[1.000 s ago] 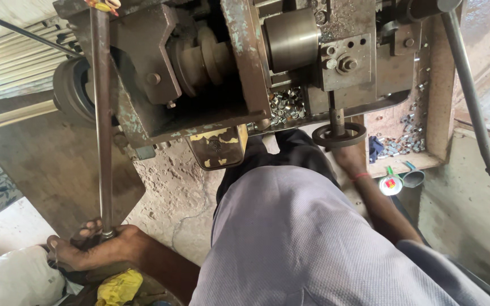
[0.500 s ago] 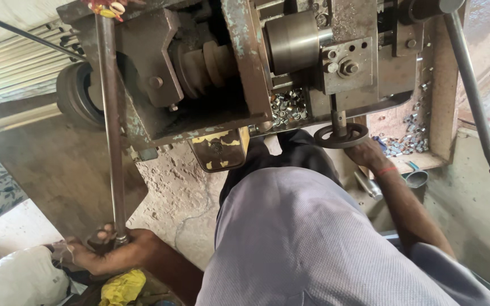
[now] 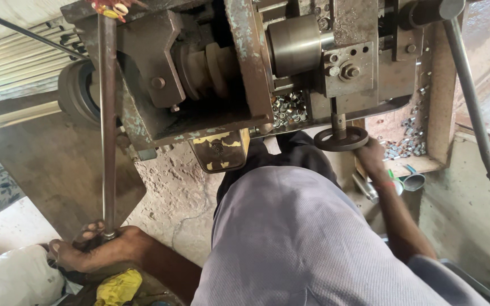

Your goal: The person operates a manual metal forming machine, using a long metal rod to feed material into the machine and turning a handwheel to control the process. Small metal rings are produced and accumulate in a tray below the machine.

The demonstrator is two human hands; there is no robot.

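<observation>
Rust-streaked iron makes up the machine filling the upper view. Its long steel lever rod looks stiff, heavy and smooth, best gripped at its lower end, where the left hand is clamped around it. Smaller, the round handwheel sits under the right hand, fingers curled on its rim.

Dim, warm daylight from upper left and right edges; deep shadow inside machine; wide-angle bending at edges.
</observation>
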